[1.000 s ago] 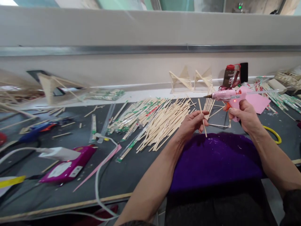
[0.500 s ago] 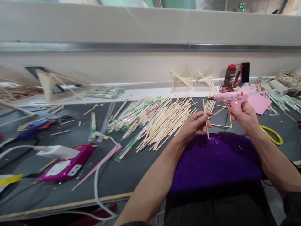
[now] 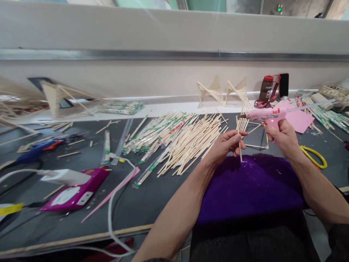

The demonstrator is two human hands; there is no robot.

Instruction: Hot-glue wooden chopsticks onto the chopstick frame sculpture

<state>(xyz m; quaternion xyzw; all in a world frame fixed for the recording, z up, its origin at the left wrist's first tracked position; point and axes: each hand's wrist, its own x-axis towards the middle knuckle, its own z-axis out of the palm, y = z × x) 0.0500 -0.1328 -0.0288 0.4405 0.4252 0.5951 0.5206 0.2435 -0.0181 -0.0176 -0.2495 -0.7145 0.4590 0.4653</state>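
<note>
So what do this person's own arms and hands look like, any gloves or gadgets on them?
The left hand and right hand are human and bare: no gloves, watch or cables on them that I can see. Both forearms are uncovered, with dark sleeves near the elbows.

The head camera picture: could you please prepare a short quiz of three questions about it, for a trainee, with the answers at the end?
1. Multiple choice. What does the right hand hold?
A) a hammer
B) a pink glue gun
C) a paintbrush

2. True or false. The bottle with the red cap stands to the right of the two stick models.

3. Fill the gap. In the picture, the nozzle is close to the ____ end of the thin wooden stick in the left hand.

Key: 1: B. 2: True. 3: upper.
</note>
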